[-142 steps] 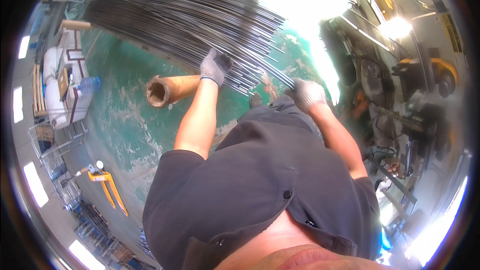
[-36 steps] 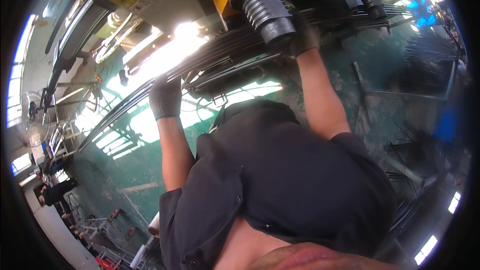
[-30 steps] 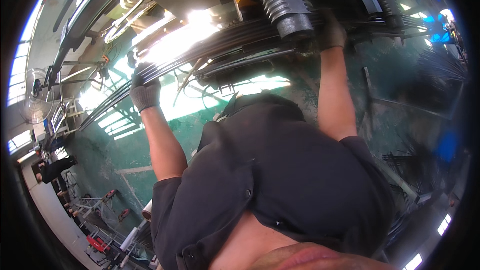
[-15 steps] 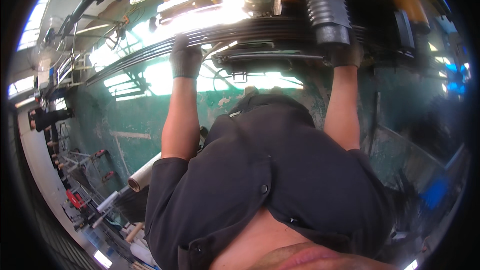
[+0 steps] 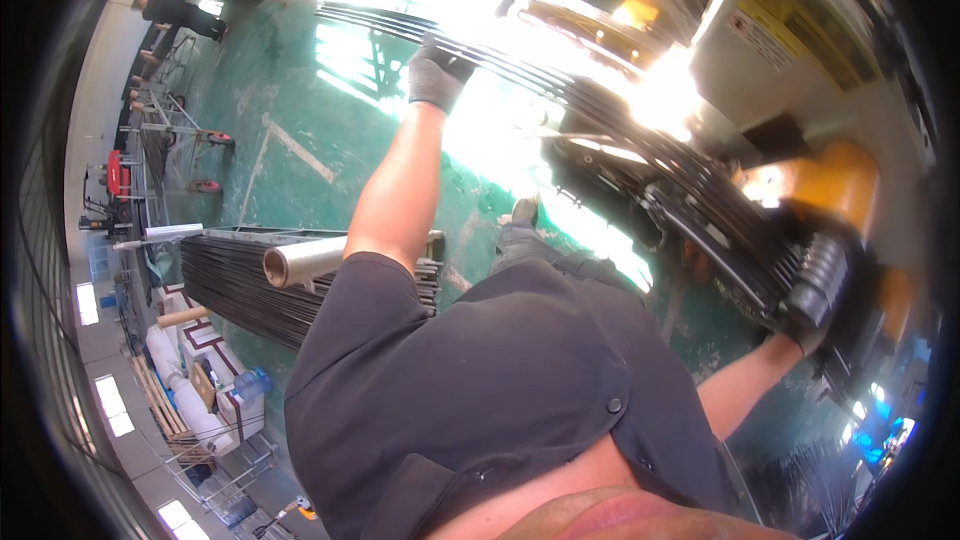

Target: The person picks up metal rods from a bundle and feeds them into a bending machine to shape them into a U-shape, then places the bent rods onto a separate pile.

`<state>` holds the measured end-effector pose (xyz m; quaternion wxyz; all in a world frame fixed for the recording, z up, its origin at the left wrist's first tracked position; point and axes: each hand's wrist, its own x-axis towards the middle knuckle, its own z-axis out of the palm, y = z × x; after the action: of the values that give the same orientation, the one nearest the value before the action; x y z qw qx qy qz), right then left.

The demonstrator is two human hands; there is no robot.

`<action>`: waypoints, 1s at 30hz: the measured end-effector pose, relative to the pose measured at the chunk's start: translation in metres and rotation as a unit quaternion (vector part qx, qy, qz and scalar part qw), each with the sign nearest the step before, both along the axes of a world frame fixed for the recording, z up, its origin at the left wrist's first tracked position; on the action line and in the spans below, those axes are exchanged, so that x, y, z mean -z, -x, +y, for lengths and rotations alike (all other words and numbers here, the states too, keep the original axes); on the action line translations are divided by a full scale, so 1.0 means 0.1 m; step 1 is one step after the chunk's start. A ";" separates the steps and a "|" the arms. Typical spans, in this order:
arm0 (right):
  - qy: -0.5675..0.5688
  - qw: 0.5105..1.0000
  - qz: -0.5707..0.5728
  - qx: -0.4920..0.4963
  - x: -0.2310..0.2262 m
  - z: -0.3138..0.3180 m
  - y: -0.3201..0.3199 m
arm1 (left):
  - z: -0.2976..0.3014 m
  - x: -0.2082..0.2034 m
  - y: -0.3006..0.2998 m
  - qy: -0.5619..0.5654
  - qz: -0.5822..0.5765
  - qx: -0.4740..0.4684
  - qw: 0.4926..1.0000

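Observation:
Long thin dark metal rods [image 5: 590, 105] run in a loose bundle from the upper middle down to the right. My left hand [image 5: 437, 78], in a dark grey glove, is closed around the bundle near its far left end. Down at the right, my gloved right hand [image 5: 803, 332] is at the near end of the rods, beside a ribbed metal cylinder [image 5: 820, 275] on a yellow machine part [image 5: 835, 185]. The cylinder and the dark machinery hide the fingers of that hand.
A rack of dark rods [image 5: 245, 280] stands at my left, with a wrapped roll [image 5: 300, 262] over it. Wheeled metal carts [image 5: 170, 120] are farther left. A person in dark clothes [image 5: 180, 10] stands at the far upper left. Sunlight glares off the green floor [image 5: 290, 100].
The view has swung to the right, so the rods now slant down to the right. My left hand reaches farther out along the bundle; my right hand remains by the ribbed cylinder.

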<state>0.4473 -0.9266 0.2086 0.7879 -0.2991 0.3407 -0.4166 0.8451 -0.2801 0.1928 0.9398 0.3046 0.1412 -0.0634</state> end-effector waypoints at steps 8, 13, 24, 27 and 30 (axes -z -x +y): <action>-0.009 0.921 0.334 0.200 0.67 0.66 1.02 | 2.05 -0.01 -1.48 -0.082 0.002 -0.104 0.991; -0.080 0.816 0.550 0.160 0.88 2.17 1.06 | 2.75 0.05 -2.15 -0.148 0.053 -0.143 0.977; -0.082 0.780 0.615 0.080 0.84 2.64 1.51 | 3.42 0.15 -2.41 -0.312 0.007 0.072 0.947; -0.056 0.772 0.628 0.078 0.72 2.65 1.31 | 3.29 0.03 -2.38 -0.302 0.032 0.060 0.951; -0.050 0.793 0.601 0.085 0.70 2.59 1.04 | 3.32 0.05 -2.41 -0.237 -0.012 0.089 0.967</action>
<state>0.3434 -0.6677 0.1383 0.3999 -0.4195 0.7898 -0.2008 1.0862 0.0523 0.1877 0.8329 0.5310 0.1129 -0.1077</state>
